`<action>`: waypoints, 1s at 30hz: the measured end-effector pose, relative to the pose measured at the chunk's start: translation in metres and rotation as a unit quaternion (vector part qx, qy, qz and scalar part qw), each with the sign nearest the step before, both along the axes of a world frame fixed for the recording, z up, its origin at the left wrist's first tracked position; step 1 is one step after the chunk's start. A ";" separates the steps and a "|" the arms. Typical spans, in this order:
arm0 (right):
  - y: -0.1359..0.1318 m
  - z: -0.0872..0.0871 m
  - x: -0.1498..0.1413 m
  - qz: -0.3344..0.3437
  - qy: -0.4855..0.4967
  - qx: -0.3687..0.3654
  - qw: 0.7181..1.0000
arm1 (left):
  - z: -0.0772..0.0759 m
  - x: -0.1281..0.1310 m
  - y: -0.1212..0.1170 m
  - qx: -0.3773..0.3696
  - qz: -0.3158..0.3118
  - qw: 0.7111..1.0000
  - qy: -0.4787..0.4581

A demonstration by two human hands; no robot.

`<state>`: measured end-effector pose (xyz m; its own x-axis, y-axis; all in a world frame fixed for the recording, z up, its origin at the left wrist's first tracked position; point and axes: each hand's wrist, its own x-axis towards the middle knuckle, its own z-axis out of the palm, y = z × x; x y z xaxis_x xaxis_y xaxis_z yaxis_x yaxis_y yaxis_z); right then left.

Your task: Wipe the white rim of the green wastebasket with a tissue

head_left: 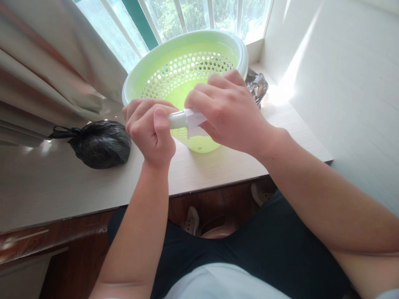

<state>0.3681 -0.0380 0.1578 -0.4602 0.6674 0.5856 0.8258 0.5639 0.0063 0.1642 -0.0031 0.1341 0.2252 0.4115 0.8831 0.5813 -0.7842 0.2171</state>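
Note:
A pale green plastic basket (183, 39) with a perforated wall is tilted so that its mouth faces me. My left hand (149, 128) is closed around the near rim, with the thumb along the top. Farther right on the same rim, my right hand (226, 108) presses a white tissue (195, 120) against the plastic, its fingers bent over it. Part of the tissue hangs below the rim. The fingertips of both hands are hidden behind the rim.
The basket's lower part rests on a light wooden ledge (199, 174) by a barred window (193, 16). A tied black plastic bag (101, 145) lies left of it, near a curtain (40, 62). Behind the right hand is a crumpled dark plastic bag (258, 86). A white wall (349, 74) stands at right.

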 end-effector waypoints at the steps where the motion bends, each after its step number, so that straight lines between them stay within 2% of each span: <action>1: 0.000 0.000 0.000 0.000 0.001 0.002 1.000 | 0.000 0.000 0.000 -0.001 0.002 1.000 0.001; 13: 0.000 -0.001 0.000 0.000 0.007 -0.006 1.000 | 0.001 0.001 -0.001 -0.004 -0.007 1.000 -0.011; 21: 0.001 -0.002 0.000 0.008 0.018 -0.008 1.000 | -0.003 -0.003 -0.001 -0.052 0.014 0.999 -0.001; 30: 0.002 -0.005 -0.001 0.008 0.017 0.013 1.000 | 0.000 0.000 -0.001 -0.027 -0.003 1.000 -0.014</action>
<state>0.3675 -0.0362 0.1525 -0.4505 0.6439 0.6184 0.8164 0.5774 -0.0064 0.1643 -0.0043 0.1337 0.2038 0.4575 0.8655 0.5704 -0.7740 0.2748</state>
